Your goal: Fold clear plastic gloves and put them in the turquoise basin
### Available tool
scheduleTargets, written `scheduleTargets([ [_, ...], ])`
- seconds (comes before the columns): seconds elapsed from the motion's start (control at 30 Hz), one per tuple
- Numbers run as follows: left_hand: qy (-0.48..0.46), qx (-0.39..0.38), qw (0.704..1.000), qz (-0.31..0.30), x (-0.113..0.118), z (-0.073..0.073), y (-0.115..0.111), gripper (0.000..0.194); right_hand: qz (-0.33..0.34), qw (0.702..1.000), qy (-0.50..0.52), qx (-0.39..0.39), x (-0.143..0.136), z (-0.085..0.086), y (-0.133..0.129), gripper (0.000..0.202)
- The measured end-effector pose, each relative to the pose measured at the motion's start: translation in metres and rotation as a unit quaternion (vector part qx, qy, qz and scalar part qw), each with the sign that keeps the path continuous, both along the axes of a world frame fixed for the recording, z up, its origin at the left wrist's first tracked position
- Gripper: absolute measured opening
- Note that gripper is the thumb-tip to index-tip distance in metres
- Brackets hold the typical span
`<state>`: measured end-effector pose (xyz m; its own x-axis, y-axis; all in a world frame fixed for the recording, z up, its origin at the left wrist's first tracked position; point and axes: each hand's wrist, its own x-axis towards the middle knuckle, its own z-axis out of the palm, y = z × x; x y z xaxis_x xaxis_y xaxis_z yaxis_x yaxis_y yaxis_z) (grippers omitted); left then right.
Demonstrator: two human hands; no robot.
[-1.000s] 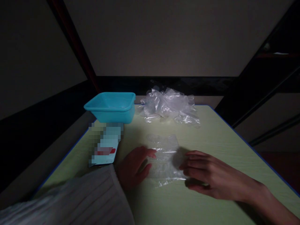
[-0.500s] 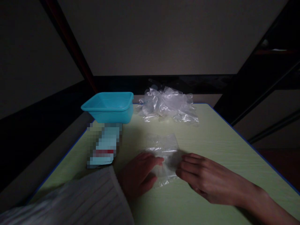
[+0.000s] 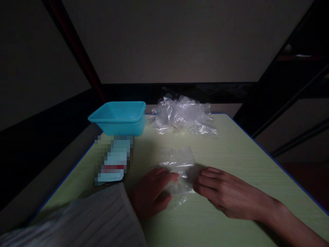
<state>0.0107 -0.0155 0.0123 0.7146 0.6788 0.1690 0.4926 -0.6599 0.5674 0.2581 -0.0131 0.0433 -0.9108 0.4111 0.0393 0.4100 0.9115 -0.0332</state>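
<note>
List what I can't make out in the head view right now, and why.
Head view:
Whether the bare right hand pinches the clear, crinkled plastic piece: curled fingers hide the contact.
Markings on pale-blue rectangular item with a red band: pixelated.
Near floor of bright-blue rectangular plastic tub: behind front rim.
Rest of pale ribbed sleeve: beyond the bottom-left corner.

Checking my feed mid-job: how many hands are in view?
2: the left hand at the left side of the nearer clear plastic, the right hand at its right edge.

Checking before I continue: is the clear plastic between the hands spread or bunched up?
Mostly spread: the clear plastic lies as a thin, wrinkled sheet on the table.
</note>
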Motion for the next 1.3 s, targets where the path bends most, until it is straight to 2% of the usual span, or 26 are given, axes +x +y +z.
scheduleTargets([
  [0.27,0.012,-0.021,1.000,-0.001,0.000,0.002,0.000,0.039,-0.008,0.999,0.040,0.023,0.004,-0.002,0.003,0.020],
  [0.6,-0.014,0.009,1.000,-0.011,-0.002,-0.003,0.001,0.043,0.015,0.990,0.092,0.110,0.001,0.001,0.003,0.036],
  [0.73,-0.019,0.009,1.000,-0.010,-0.002,-0.006,0.002,0.042,0.036,0.982,0.132,0.133,0.003,0.000,0.004,0.036],
  [0.9,-0.021,-0.001,1.000,-0.004,-0.003,-0.007,0.001,0.045,0.044,0.978,0.118,0.169,0.008,-0.005,0.010,0.032],
  [1.07,0.001,-0.016,1.000,0.002,-0.001,-0.001,-0.001,0.045,0.018,0.983,0.111,0.145,0.009,-0.011,0.020,0.029],
  [1.17,-0.015,0.004,1.000,0.012,-0.003,-0.004,-0.002,0.048,0.015,0.988,0.096,0.123,0.008,-0.013,0.025,0.034],
  [1.3,-0.096,0.032,0.991,0.089,-0.009,-0.012,0.003,0.046,0.017,0.993,0.074,0.091,0.009,-0.016,0.029,0.034],
])
